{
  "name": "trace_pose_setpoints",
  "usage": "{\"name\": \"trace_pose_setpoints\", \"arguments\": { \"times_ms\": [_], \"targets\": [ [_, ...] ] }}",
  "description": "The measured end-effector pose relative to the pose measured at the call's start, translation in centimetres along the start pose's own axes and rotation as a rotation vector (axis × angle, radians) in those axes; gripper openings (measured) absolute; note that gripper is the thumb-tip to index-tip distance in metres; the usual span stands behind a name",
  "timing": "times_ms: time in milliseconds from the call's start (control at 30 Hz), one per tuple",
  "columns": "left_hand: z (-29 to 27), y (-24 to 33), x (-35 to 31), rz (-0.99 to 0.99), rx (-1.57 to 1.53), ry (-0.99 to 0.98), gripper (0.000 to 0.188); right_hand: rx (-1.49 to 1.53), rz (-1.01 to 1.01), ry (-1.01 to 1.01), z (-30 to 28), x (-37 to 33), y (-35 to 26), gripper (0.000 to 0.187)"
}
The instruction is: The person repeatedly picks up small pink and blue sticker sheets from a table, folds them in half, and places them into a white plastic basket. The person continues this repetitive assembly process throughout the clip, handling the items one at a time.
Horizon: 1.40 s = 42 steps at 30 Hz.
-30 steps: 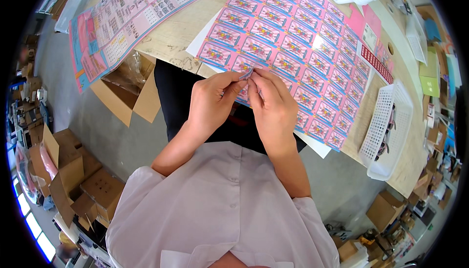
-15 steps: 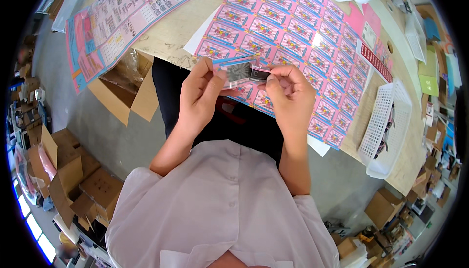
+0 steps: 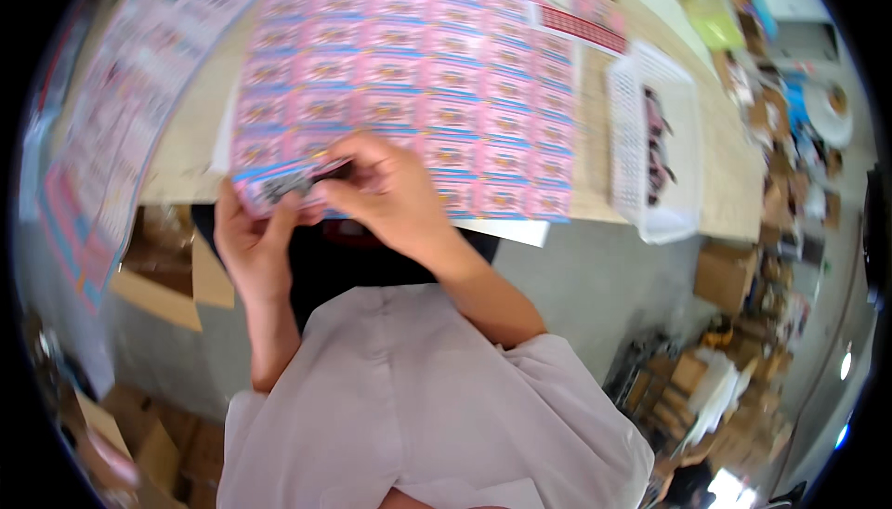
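Close to the table's near edge, my left hand (image 3: 255, 240) pinches a small clear packet with a grey pattern (image 3: 282, 188) between thumb and fingers. My right hand (image 3: 400, 198) is closed on a small black piece (image 3: 334, 172) right at the packet's end. Blur hides whether the piece is inside the packet or only touching it. Behind and under both hands lies a large pink-and-blue printed sheet (image 3: 409, 72), covered with rows of identical card pictures.
To the right on the table (image 3: 590, 170) stands a white perforated basket (image 3: 685, 137) holding several dark and pink items (image 3: 656, 147). A red dotted strip (image 3: 583, 28) lies beyond it. Another printed sheet (image 3: 139, 91) hangs over the left edge, above an open cardboard box (image 3: 163, 272).
The view has swung right, so table and basket appear shifted left. My right hand has brought the black piece against the packet, and the hands are closer together.
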<state>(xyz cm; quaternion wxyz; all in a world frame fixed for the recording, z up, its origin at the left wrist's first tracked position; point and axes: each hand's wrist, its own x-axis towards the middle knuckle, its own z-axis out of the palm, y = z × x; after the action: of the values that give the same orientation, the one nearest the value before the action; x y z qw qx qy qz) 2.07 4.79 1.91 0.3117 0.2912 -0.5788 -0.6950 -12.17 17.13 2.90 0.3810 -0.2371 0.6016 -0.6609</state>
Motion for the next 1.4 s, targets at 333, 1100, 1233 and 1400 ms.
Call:
{"name": "trace_pose_setpoints", "arguments": {
  "times_ms": [333, 1100, 1233, 1400],
  "targets": [
    [4.1, -0.4, -1.3, -0.148, -0.184, -0.300, 0.039, -0.065, 0.028, 0.026, -5.8, -5.1, -2.5, 0.025],
    [5.7, -1.1, -3.7, -0.227, 0.026, -0.276, 0.046, -1.748, 0.061, 0.014, -48.7, -0.9, -10.3, 0.063],
    [6.5, -1.1, -3.4, -0.234, 0.023, -0.281, 0.046, -1.762, 0.048, 0.006, -49.7, -1.2, -10.7, 0.060],
    [6.9, -1.3, -3.3, -0.233, 0.023, -0.291, 0.046, -1.272, 0.313, 0.167, -48.9, -1.9, -13.3, 0.060]
  ]
}}
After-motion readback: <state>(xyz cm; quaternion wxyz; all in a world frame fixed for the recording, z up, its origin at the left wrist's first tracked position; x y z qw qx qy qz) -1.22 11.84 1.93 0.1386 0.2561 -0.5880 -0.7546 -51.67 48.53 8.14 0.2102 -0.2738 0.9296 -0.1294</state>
